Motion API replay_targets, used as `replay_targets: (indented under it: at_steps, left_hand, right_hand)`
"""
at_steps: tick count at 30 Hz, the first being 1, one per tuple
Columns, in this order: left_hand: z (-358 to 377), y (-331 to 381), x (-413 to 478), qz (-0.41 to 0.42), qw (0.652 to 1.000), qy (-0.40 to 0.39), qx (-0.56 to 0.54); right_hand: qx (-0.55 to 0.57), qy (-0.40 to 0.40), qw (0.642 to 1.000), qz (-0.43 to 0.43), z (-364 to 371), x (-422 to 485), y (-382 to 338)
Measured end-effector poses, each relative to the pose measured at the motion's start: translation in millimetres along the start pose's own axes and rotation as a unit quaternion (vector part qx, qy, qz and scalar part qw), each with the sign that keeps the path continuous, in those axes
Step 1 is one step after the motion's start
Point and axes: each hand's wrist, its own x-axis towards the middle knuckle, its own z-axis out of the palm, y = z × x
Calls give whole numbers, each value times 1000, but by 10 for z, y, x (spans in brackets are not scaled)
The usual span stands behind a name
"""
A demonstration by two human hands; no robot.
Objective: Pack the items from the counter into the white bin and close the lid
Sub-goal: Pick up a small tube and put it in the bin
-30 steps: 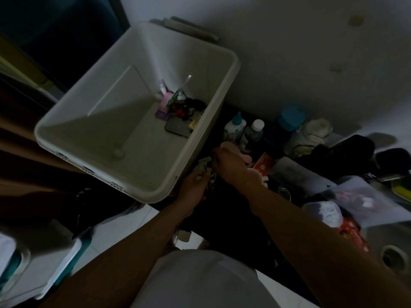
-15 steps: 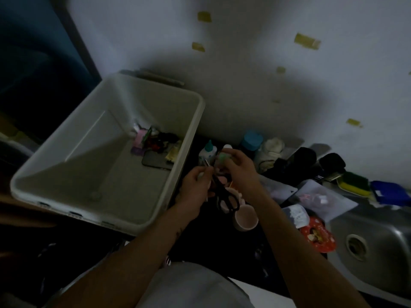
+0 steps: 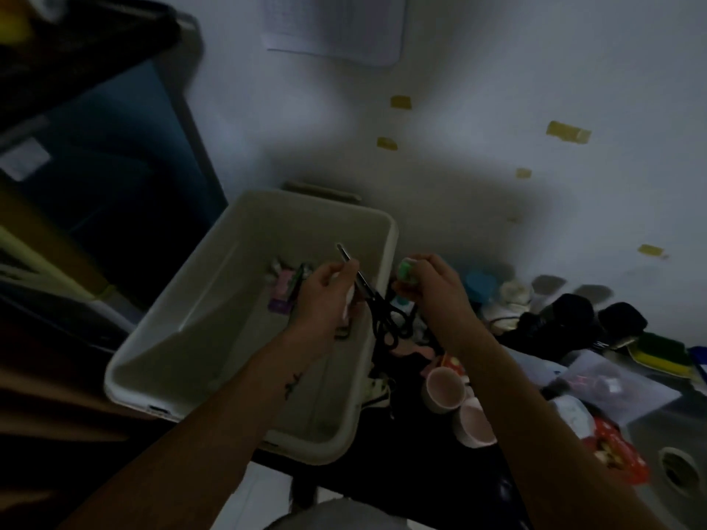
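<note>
My left hand (image 3: 329, 300) is closed around the blades of black scissors (image 3: 377, 311), tips pointing up and away over the white bin (image 3: 245, 239), handles hanging near its right rim; my right hand (image 3: 428, 288) is clamped on a small green-and-white item (image 3: 406, 270), just right of the bin. The bin sits open with a few small things at its far end; no lid is clearly in view. Two pink cups (image 3: 445, 388), bottles and packets wait on the dark surface (image 3: 417, 445) beside a sink (image 3: 681, 464). The risk, I judge: gripping blades in dim light could nick my palm; dropped carelessly, the points could hit what lies inside; my forearms could knock over the cups. No writing is legible; it is too dark and blurred.
</note>
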Motion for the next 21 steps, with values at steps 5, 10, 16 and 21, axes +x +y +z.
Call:
replay_targets:
  at_steps: [5, 10, 16, 21]
  left_hand:
    - [-548, -115, 252, -15, 999, 49, 8]
    - [-1009, -206, 479, -63, 995, 68, -44]
    - [-1372, -357, 731, -124, 988, 86, -33]
    - [-1497, -457, 947, -169, 980, 92, -60]
  right_hand:
    - [-58, -22, 998, 1, 588, 65, 56]
    - [-135, -31, 990, 22, 1105, 204, 275]
    - [-191, -23, 978, 86, 1465, 411, 623]
    - [-203, 25, 968, 148, 1572, 536, 940]
